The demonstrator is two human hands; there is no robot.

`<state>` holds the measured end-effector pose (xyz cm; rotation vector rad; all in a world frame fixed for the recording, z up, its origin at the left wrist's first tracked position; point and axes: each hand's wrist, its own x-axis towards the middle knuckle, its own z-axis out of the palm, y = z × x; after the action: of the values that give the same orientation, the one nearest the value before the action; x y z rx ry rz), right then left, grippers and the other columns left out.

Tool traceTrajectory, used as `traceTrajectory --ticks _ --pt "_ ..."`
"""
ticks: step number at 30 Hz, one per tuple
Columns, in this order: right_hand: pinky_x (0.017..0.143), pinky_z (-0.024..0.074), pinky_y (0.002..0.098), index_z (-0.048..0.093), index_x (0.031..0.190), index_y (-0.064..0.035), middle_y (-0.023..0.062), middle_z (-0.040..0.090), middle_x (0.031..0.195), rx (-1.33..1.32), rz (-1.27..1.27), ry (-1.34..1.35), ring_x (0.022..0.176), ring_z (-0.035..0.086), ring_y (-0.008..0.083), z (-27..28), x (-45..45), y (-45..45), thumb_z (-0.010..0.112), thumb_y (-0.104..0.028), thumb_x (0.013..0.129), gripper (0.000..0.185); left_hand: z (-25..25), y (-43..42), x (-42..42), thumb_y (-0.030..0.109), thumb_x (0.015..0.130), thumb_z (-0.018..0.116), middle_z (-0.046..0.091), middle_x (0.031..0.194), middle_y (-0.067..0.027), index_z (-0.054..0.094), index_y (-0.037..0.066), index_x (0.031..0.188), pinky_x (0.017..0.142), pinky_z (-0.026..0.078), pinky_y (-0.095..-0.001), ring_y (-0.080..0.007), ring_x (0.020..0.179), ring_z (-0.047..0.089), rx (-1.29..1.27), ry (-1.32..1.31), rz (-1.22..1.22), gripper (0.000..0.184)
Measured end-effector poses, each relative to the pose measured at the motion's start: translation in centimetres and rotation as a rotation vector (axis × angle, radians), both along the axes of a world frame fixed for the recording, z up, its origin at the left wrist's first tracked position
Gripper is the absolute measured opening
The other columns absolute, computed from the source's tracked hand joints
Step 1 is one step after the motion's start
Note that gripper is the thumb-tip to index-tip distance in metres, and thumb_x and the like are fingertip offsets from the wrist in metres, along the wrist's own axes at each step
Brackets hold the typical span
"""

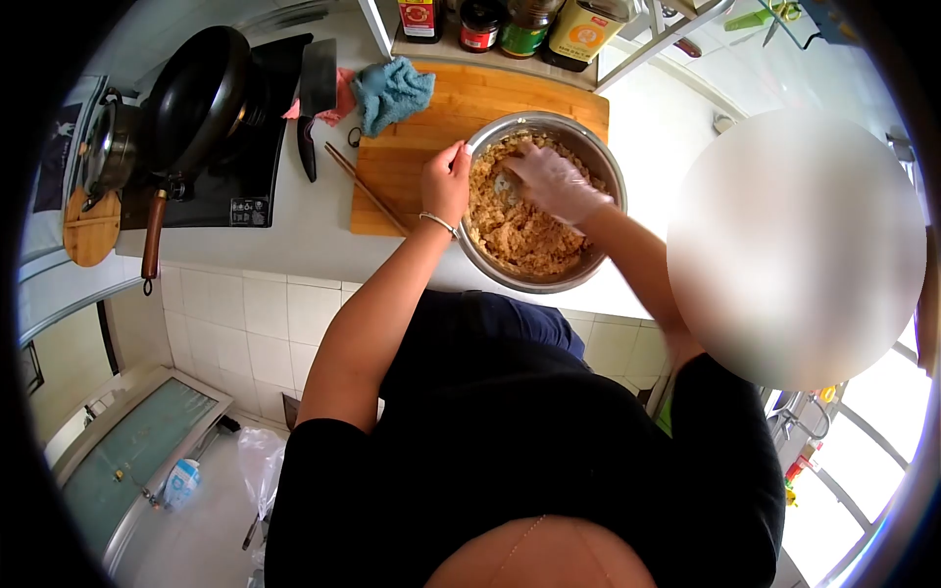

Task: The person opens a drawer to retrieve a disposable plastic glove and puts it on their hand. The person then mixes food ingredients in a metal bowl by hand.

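Note:
A large metal bowl holds a brown, crumbly, minced-looking mixture. It stands partly on a wooden cutting board. My left hand is closed on the bowl's left rim, thumb at the edge. In a clear plastic glove, my right hand reaches into the bowl from the right. Its fingers look apart and touch the mixture, their tips partly hidden in it. A pair of chopsticks lies on the board's left side, left of my left hand.
Left of the board are a cleaver, a teal cloth and a pink cloth. A black wok sits on the stove, its handle past the counter edge. Bottles and jars line the back. A blurred round patch covers the right.

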<state>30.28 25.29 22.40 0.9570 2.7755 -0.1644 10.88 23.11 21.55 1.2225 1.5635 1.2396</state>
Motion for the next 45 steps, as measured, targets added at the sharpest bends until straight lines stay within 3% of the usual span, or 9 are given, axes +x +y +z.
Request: traceTrajectory --ticks 2,7,12,15,18,32,38,40,45 --pt "0.087 0.0502 0.039 0.065 0.1 -0.0109 0.0158 0.053 0.108 -0.368 -0.513 0.007 0.103 0.054 0.0277 4.6 -5.4 -1.6 0.065 -0.013 0.079 0.021 -0.3 0.2 0.0 0.028 0.093 0.057 0.069 0.086 -0.0187 0.064 -0.006 0.106 0.07 0.05 -0.0312 -0.0218 0.076 0.066 0.007 -0.008 0.001 0.038" --pt "0.082 0.0541 0.0316 0.064 0.107 -0.0157 0.0092 0.053 0.117 -0.382 0.057 0.011 0.105 0.054 0.0255 2.0 0.6 -1.9 0.066 -0.015 0.081 0.026 -0.4 0.1 0.0 0.029 0.093 0.057 0.069 0.087 -0.0187 0.064 -0.006 0.107 0.071 0.05 -0.0313 -0.0218 0.077 0.066 0.006 0.026 0.02 0.038" --pt "0.075 0.0529 0.0309 0.063 0.104 -0.0121 0.0125 0.056 0.106 -0.264 -0.482 0.39 0.101 0.056 0.0268 1.2 -4.7 -1.8 0.063 -0.014 0.081 0.023 -0.8 0.3 0.0 0.03 0.093 0.057 0.069 0.089 -0.0188 0.064 -0.005 0.107 0.072 0.05 -0.0317 -0.0224 0.078 0.066 0.013 -0.034 0.006 0.039" --pt "0.073 0.0528 0.0275 0.066 0.099 -0.0074 0.0142 0.057 0.106 -0.162 0.251 -0.04 0.098 0.058 0.0212 1.7 -2.1 -3.7 0.06 -0.009 0.081 0.018 -0.2 0.0 0.0 0.029 0.093 0.057 0.069 0.09 -0.0186 0.064 -0.005 0.107 0.072 0.05 -0.0316 -0.0224 0.078 0.066 -0.025 0.021 0.035 0.038" --pt "0.07 0.054 0.0263 0.066 0.1 -0.0061 0.0135 0.056 0.116 -0.263 -0.295 -0.257 0.101 0.059 0.0223 5.1 -0.6 -1.1 0.061 -0.011 0.081 0.021 -0.6 0.0 0.0 0.029 0.093 0.057 0.069 0.089 -0.0182 0.064 -0.005 0.107 0.072 0.05 -0.0313 -0.0219 0.078 0.066 0.005 0.01 0.028 0.038" --pt "0.079 0.0562 0.035 0.057 0.119 -0.0178 0.01 0.048 0.129 -0.368 -0.1 0.32 0.105 0.055 0.0268 1.1 -2.8 -3.6 0.069 -0.014 0.08 0.041 -0.5 0.3 0.5 0.03 0.093 0.056 0.068 0.083 -0.0172 0.065 -0.004 0.105 0.069 0.05 -0.0313 -0.0216 0.073 0.065 0.001 -0.051 0.083 0.037" --pt "0.08 0.0537 0.0273 0.059 0.113 -0.0096 0.0128 0.051 0.111 0.168 0.133 -0.409 0.1 0.056 0.022 2.8 -0.2 0.3 0.07 -0.028 0.079 0.041 -0.9 0.2 0.4 0.03 0.093 0.055 0.069 0.086 -0.0181 0.065 -0.004 0.105 0.07 0.05 -0.032 -0.0232 0.077 0.066 0.02 0.04 0.062 0.038" --pt "0.082 0.0538 0.0305 0.058 0.112 -0.0058 0.0147 0.052 0.107 -0.287 -0.4 0.156 0.099 0.057 0.0244 5.0 -3.8 -1.4 0.066 -0.023 0.082 0.035 -0.9 0.3 0.4 0.029 0.093 0.056 0.069 0.087 -0.0186 0.065 -0.005 0.105 0.072 0.05 -0.0322 -0.0236 0.078 0.067 0.0 -0.014 0.052 0.037" --pt "0.086 0.0532 0.0347 0.063 0.11 -0.0093 0.011 0.053 0.112 -0.575 0.133 -0.174 0.095 0.058 0.0251 4.4 -0.7 -1.2 0.063 -0.018 0.083 0.028 -0.9 0.4 0.4 0.027 0.093 0.057 0.069 0.088 -0.0188 0.065 -0.005 0.105 0.072 0.051 -0.0321 -0.0237 0.08 0.067 0.009 0.001 0.068 0.035"
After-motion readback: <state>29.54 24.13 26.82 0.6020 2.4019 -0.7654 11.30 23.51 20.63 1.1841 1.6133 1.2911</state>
